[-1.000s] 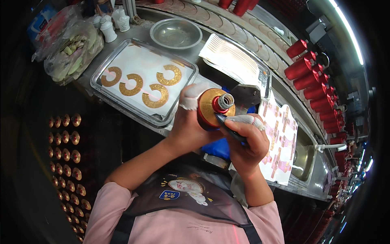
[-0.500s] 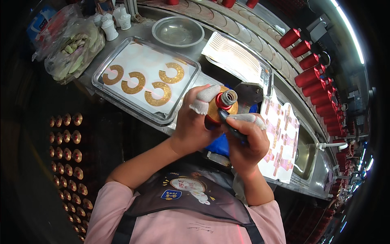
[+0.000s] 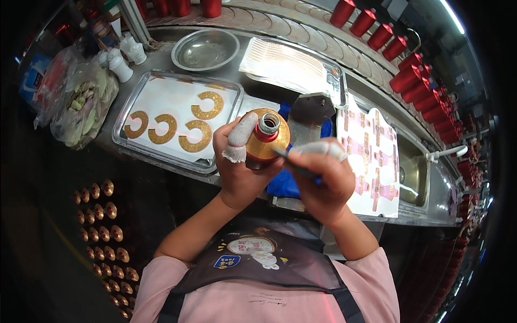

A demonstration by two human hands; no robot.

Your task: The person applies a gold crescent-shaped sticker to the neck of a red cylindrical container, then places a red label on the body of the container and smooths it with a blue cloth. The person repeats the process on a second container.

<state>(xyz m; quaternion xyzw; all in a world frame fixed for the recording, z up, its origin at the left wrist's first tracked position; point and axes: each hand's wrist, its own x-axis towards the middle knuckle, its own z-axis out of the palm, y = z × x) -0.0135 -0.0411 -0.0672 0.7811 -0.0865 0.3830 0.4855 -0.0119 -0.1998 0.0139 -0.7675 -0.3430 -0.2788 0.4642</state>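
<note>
My left hand [image 3: 237, 161] is wrapped round a red glass bottle [image 3: 262, 158] and holds it with its open, threaded neck tilted up toward me. A gold ring-shaped decal [image 3: 273, 145] covers the bottle's shoulder. White fabric covers the left thumb and one finger of my right hand [image 3: 326, 180]. That right hand is closed on a dark, flat-edged scraper [image 3: 297, 164], whose tip meets the shoulder's rim near the decal; the hand is somewhat blurred. In a metal tray [image 3: 237, 116] to the left, several gold C-shaped decals [image 3: 196, 135] lie on white paper.
Behind stand a round metal bowl [image 3: 205, 51] and a tray of pale strips [image 3: 285, 60]. At right are a printed decal sheet [image 3: 371, 161] and a sink [image 3: 413, 169] with a white tap [image 3: 449, 153]. Red bottles [image 3: 420, 94] line the conveyor; gold-topped bottles [image 3: 110, 234] stand lower left.
The decal on the bottle's shoulder now shows more fully. My right hand with the scraper has drawn away from the neck toward the shoulder's outer rim. The head view has shifted and turned.
</note>
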